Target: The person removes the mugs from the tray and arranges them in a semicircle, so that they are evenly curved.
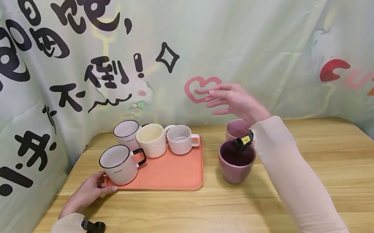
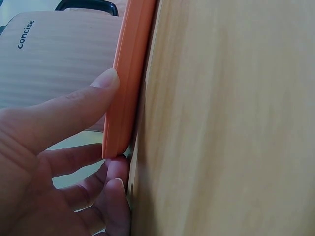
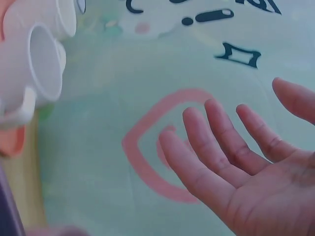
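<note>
My left hand (image 1: 89,189) is at the near left corner of an orange tray (image 1: 176,173), its thumb on the rim and its fingers curled at the corner in the left wrist view. Beside that hand stands a white mug (image 1: 120,170) with a black rim and handle; "concise" shows on its side in the left wrist view. A similar mug (image 1: 127,133), a cream mug (image 1: 151,141) and a small ribbed white cup (image 1: 180,142) share the tray. Raised beyond two purple cups, my right hand (image 1: 231,100) holds nothing, fingers spread.
The near purple cup (image 1: 234,170) stands on the wooden table (image 1: 185,220) right of the tray, with the other purple cup (image 1: 237,128) behind it, partly hidden by the right wrist. A printed curtain (image 1: 249,28) hangs along the back and sides.
</note>
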